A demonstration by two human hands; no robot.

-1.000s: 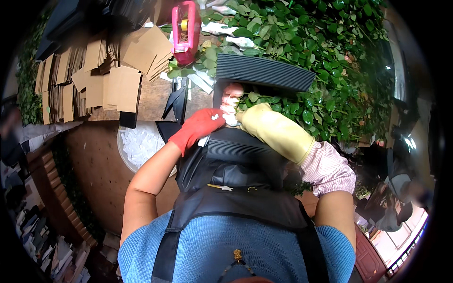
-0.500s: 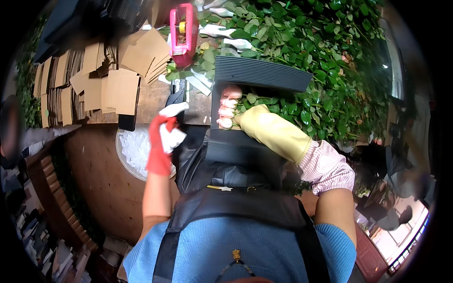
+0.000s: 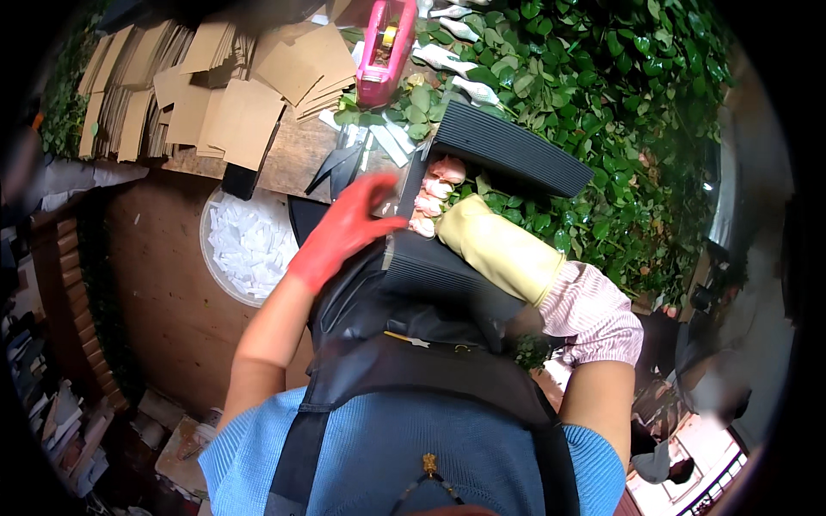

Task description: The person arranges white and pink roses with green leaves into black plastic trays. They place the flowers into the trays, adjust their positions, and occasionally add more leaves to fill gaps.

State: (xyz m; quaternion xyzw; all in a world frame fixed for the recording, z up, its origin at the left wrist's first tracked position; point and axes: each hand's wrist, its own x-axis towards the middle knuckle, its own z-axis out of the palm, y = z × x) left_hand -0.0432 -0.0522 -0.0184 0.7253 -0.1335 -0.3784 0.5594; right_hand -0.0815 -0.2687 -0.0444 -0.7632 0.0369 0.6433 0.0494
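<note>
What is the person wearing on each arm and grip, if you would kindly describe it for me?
The left grip wears a red glove that ends around the wrist. The right grip wears a pale yellow glove with a loose, gathered cuff in fine pink and white stripes. Both arms have short sleeves of blue knit.

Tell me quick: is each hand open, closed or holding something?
Red-gloved left hand: open, nothing visible in it.
Yellow-gloved right hand: beside the pink roses; whether its grip is closed cannot be told.
</note>
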